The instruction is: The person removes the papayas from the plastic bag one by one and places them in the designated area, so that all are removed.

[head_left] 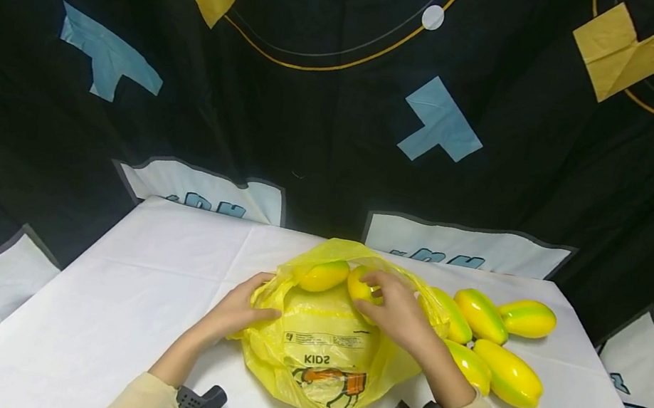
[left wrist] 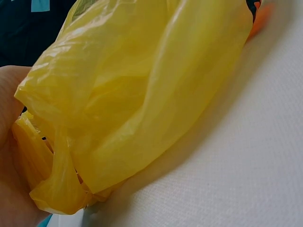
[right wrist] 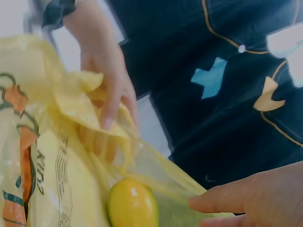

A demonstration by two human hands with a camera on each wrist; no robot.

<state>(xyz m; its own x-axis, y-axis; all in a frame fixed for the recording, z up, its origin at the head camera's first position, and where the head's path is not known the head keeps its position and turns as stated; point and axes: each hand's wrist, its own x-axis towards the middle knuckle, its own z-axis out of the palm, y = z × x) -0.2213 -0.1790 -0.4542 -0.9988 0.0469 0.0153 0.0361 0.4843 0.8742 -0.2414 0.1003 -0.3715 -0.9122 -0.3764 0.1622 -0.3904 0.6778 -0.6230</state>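
Observation:
A yellow plastic bag [head_left: 330, 342] printed "KIDS" lies on the table, its mouth spread wide. My left hand [head_left: 238, 308] grips the bag's left rim, thumb inside and fingers outside; the left wrist view shows gathered plastic [left wrist: 61, 194] against the palm. Inside the bag, one glossy yellow-green mango [head_left: 323, 276] rests near the far wall. My right hand [head_left: 396, 309] reaches over the right rim into the bag, its thumb and fingers around a second mango [head_left: 356, 285]. In the right wrist view, fingertips [right wrist: 201, 203] show beside the bag's edge, with a mango [right wrist: 132, 204] nearby.
Just right of the bag, several yellow-green mangoes [head_left: 507, 375] lie in a cluster, some close under my right forearm. A white cloth covers the table [head_left: 110, 298]. Behind it hangs a black curtain [head_left: 311, 143] with printed shapes.

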